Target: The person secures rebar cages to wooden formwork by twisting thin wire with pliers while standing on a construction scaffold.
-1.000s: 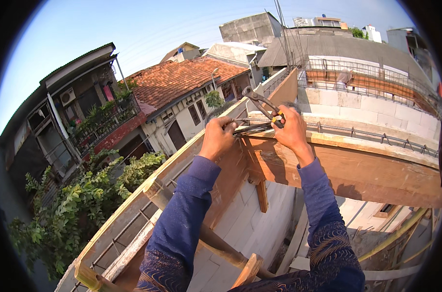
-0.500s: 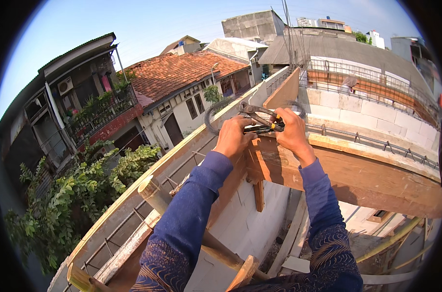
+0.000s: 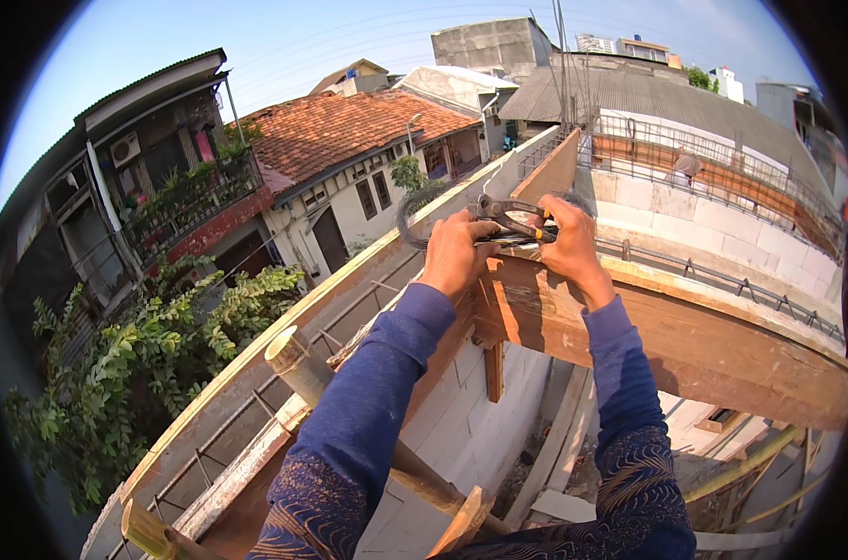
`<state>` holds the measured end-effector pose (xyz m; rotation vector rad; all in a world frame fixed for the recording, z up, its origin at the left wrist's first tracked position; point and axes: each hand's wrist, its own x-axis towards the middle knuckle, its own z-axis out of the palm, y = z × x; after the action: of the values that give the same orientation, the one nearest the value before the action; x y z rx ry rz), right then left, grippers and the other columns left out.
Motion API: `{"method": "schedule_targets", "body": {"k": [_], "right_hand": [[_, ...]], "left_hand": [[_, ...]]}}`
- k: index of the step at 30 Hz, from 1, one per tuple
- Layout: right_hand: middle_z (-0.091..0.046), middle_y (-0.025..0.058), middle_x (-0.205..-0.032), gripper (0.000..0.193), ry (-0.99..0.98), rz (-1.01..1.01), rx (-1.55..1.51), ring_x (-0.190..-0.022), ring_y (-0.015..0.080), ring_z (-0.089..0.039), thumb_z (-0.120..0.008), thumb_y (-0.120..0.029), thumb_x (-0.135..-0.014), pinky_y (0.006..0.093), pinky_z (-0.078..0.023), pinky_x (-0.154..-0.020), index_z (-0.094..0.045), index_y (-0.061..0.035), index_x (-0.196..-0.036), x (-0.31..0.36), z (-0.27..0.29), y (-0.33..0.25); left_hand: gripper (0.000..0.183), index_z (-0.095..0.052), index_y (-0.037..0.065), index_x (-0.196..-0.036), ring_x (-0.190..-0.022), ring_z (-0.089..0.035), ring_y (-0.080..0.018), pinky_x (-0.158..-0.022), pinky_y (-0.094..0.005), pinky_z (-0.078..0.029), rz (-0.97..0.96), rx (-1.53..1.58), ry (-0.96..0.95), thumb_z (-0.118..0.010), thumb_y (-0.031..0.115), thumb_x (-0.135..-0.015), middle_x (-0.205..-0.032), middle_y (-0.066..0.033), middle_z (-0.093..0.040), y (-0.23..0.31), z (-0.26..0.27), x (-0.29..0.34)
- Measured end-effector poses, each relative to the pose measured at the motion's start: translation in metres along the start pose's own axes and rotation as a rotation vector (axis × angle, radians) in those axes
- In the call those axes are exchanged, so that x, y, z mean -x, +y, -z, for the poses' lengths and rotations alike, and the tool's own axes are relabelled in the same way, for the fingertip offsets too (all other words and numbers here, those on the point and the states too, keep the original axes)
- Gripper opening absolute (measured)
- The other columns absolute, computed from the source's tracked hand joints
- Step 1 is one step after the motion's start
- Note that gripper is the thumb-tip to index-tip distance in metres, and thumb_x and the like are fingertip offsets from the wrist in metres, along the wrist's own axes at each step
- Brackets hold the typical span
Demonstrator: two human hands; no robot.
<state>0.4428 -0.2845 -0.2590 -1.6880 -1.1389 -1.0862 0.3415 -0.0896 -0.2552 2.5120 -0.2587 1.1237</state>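
Note:
My left hand [image 3: 455, 250] is closed on a bundle of thin dark tie wire, whose loops [image 3: 406, 217] stick out to its left. My right hand [image 3: 573, 246] is wrapped round the handles of a pair of pincers [image 3: 492, 209], dark metal with yellow marks on the grips. The pincers' head points left, just above my left fingers. Some wire also shows behind my right hand. Both hands are over the corner where the wooden formwork board [image 3: 657, 322] meets the left wall form. My fingers hide part of the wire between them.
Rebar [image 3: 690, 266] runs along the beam on the right, and more lies inside the left form. Bamboo poles [image 3: 298, 359] cross at lower left. Below the boards is a drop beside a white block wall [image 3: 452, 401]. Another person [image 3: 687, 168] is beyond the far blocks.
The view has shifted slightly. My hands stay at the corner with the wire and pincers, and the pincers have turned a little, their head lying lower toward my left fingers.

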Motion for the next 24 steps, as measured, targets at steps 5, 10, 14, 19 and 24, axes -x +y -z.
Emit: {"method": "schedule_targets", "body": {"k": [5,10,14,19,24], "right_hand": [[-0.064,0.0147,-0.082,0.034,-0.137,0.012,-0.016,-0.082,0.0433,-0.062,-0.063,0.006,-0.062,0.0483,-0.044,-0.067,-0.054,-0.0043,-0.093,-0.002,0.014,-0.028],[-0.064,0.0186,-0.083,0.027,-0.147,-0.043,-0.084,-0.08,0.0446,-0.061,-0.063,0.009,-0.069,0.0459,-0.045,-0.067,-0.054,-0.002,-0.092,0.009,0.059,-0.051],[-0.065,0.0166,-0.084,0.026,-0.158,-0.175,-0.182,-0.076,0.0302,-0.062,-0.061,0.014,-0.073,0.037,-0.048,-0.07,-0.057,-0.0003,-0.095,0.018,0.072,-0.034],[-0.063,0.0093,-0.083,0.032,-0.136,-0.227,-0.22,-0.078,0.0193,-0.059,-0.061,0.017,-0.071,0.03,-0.048,-0.071,-0.059,-0.0005,-0.097,0.026,0.078,-0.021],[-0.062,0.0054,-0.083,0.024,-0.096,-0.26,-0.301,-0.077,0.0101,-0.058,-0.058,0.016,-0.081,0.0254,-0.047,-0.065,-0.06,0.0012,-0.099,0.038,0.08,-0.006]], "left_hand": [[0.021,-0.081,0.014,-0.102,-0.091,-0.059,-0.0291,-0.08,-0.0421,-0.042,-0.108,-0.141,0.044,-0.078,0.022,-0.083,-0.086,-0.0088,-0.064,-0.009,0.001,0.007],[0.017,-0.081,0.013,-0.094,-0.085,-0.06,-0.0304,-0.076,-0.0426,-0.041,-0.158,-0.116,0.125,-0.078,0.025,-0.082,-0.082,-0.0087,-0.063,-0.001,0.001,0.01],[0.022,-0.08,0.009,-0.103,-0.085,-0.062,-0.0374,-0.078,-0.0459,-0.047,-0.079,-0.101,0.014,-0.076,0.016,-0.083,-0.086,-0.0143,-0.064,-0.002,0.003,0.01],[0.03,-0.08,0.009,-0.103,-0.085,-0.065,-0.036,-0.077,-0.0463,-0.05,-0.032,-0.064,-0.004,-0.082,0.021,-0.077,-0.086,-0.014,-0.066,-0.006,0.011,0.014],[0.067,-0.062,0.001,-0.126,-0.105,-0.061,-0.0384,-0.089,-0.0487,-0.043,-0.044,-0.133,0.007,-0.087,0.038,-0.076,-0.107,-0.0181,-0.065,0.006,0.0,0.015]]}}
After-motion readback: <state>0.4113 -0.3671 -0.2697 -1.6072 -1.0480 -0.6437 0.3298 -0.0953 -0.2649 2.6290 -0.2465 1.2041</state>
